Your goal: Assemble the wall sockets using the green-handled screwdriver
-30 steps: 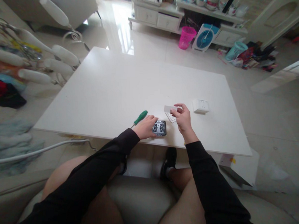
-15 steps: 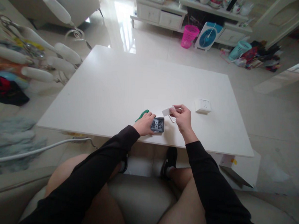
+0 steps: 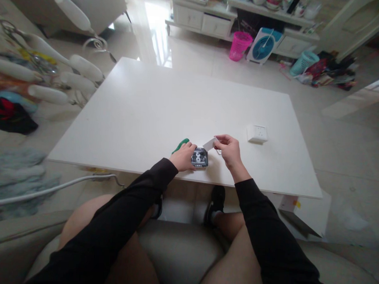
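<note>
My left hand [image 3: 184, 157] grips the left side of a small wall socket [image 3: 200, 158] whose dark inner face is uncovered, near the table's front edge. A green-handled tool [image 3: 180, 146] lies just behind that hand, partly hidden by it. My right hand [image 3: 229, 150] pinches a thin white cover plate [image 3: 210, 143], held tilted at the socket's upper right corner; whether the two touch I cannot tell. Under the right fingers shows part of a white frame [image 3: 219, 152], mostly hidden. Farther right stands a second white wall socket [image 3: 258, 133] with its face on.
The white table [image 3: 153, 107] spans the middle of the view. A white metal lamp [image 3: 76, 66] with several long shades reaches in at the left edge. Across the floor are a pink basket [image 3: 239, 46], a blue fan [image 3: 264, 45] and a teal basket [image 3: 304, 63].
My right hand has moved slightly left, bringing the white cover plate closer to the uncovered socket and tilting it more. The socket leans a little differently under my left hand.
</note>
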The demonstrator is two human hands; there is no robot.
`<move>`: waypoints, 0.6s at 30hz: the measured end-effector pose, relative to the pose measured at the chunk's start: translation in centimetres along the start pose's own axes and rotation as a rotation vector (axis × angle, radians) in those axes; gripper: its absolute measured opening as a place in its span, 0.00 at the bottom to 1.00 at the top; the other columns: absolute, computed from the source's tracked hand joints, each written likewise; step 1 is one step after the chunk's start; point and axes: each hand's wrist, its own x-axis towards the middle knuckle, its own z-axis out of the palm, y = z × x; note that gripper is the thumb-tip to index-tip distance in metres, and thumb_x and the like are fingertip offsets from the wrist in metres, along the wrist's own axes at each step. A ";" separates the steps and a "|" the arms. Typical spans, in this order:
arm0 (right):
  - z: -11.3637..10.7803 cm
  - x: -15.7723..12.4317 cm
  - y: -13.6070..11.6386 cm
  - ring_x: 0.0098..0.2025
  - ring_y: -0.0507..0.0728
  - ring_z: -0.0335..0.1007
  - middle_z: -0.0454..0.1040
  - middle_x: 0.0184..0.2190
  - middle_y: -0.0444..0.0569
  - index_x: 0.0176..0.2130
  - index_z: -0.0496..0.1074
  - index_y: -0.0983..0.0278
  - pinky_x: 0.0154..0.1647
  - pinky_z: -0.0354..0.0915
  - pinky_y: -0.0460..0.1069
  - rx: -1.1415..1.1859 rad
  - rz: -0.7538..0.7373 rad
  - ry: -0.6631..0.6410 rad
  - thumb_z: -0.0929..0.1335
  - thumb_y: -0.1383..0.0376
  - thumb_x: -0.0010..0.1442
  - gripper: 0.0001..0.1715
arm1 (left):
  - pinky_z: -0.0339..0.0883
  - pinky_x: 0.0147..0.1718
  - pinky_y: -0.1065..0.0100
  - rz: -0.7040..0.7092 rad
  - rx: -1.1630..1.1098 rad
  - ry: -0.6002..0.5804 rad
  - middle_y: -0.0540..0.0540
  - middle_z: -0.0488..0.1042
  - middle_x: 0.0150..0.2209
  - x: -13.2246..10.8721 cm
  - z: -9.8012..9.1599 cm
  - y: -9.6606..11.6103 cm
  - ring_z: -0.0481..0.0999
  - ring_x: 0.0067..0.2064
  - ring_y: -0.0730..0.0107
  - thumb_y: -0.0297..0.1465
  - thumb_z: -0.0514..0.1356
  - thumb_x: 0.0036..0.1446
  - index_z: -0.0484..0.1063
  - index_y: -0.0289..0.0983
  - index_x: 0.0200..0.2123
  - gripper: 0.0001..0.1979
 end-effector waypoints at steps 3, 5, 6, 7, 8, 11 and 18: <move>0.3 -0.1 -0.3 0.30 0.54 0.75 0.80 0.28 0.45 0.35 0.80 0.62 0.33 0.75 0.52 0.006 -0.003 -0.035 0.78 0.54 0.45 0.20 | 0.68 0.61 0.47 -0.027 -0.060 0.005 0.31 0.70 0.59 0.1 -0.1 0.2 0.70 0.61 0.38 0.33 0.81 0.35 0.68 0.33 0.60 0.48; 0.4 -0.3 -0.5 0.31 0.54 0.75 0.81 0.29 0.45 0.36 0.81 0.62 0.34 0.75 0.52 0.035 -0.018 -0.067 0.78 0.53 0.46 0.20 | 0.67 0.63 0.46 -0.015 -0.179 0.068 0.31 0.70 0.61 0.1 -0.3 0.6 0.69 0.64 0.38 0.36 0.80 0.37 0.68 0.34 0.62 0.49; 0.5 -0.4 -0.7 0.32 0.55 0.76 0.81 0.30 0.46 0.37 0.81 0.61 0.35 0.76 0.52 0.055 -0.026 -0.085 0.79 0.53 0.46 0.20 | 0.67 0.63 0.47 0.001 -0.274 0.110 0.32 0.72 0.61 0.2 -0.4 0.8 0.71 0.63 0.41 0.37 0.79 0.41 0.68 0.35 0.62 0.45; 0.5 -0.5 -0.8 0.33 0.55 0.76 0.81 0.30 0.45 0.37 0.81 0.61 0.36 0.76 0.52 0.076 -0.032 -0.107 0.79 0.54 0.47 0.20 | 0.69 0.61 0.49 0.019 -0.386 0.151 0.34 0.75 0.58 0.3 -0.6 1.1 0.74 0.61 0.46 0.38 0.75 0.48 0.69 0.35 0.61 0.39; 0.6 -0.6 -0.9 0.34 0.55 0.77 0.82 0.31 0.45 0.38 0.82 0.61 0.38 0.76 0.53 0.094 -0.034 -0.133 0.79 0.54 0.46 0.20 | 0.72 0.58 0.52 0.034 -0.504 0.183 0.37 0.78 0.54 0.4 -0.7 1.4 0.78 0.56 0.52 0.37 0.72 0.54 0.71 0.36 0.59 0.31; 0.6 -1.0 -1.2 0.34 0.54 0.76 0.82 0.32 0.44 0.39 0.83 0.60 0.40 0.76 0.53 0.130 -0.029 -0.194 0.80 0.57 0.45 0.20 | 0.75 0.45 0.61 0.032 -0.785 0.244 0.42 0.82 0.42 0.7 -0.9 2.0 0.81 0.41 0.64 0.36 0.63 0.62 0.75 0.36 0.48 0.14; 1.1 -1.4 -1.4 0.36 0.54 0.76 0.83 0.33 0.45 0.39 0.83 0.60 0.40 0.74 0.52 0.137 -0.057 -0.203 0.80 0.58 0.47 0.18 | 0.74 0.40 0.64 0.020 -0.856 0.325 0.43 0.83 0.37 0.6 -0.8 2.3 0.81 0.38 0.65 0.35 0.64 0.61 0.76 0.36 0.38 0.08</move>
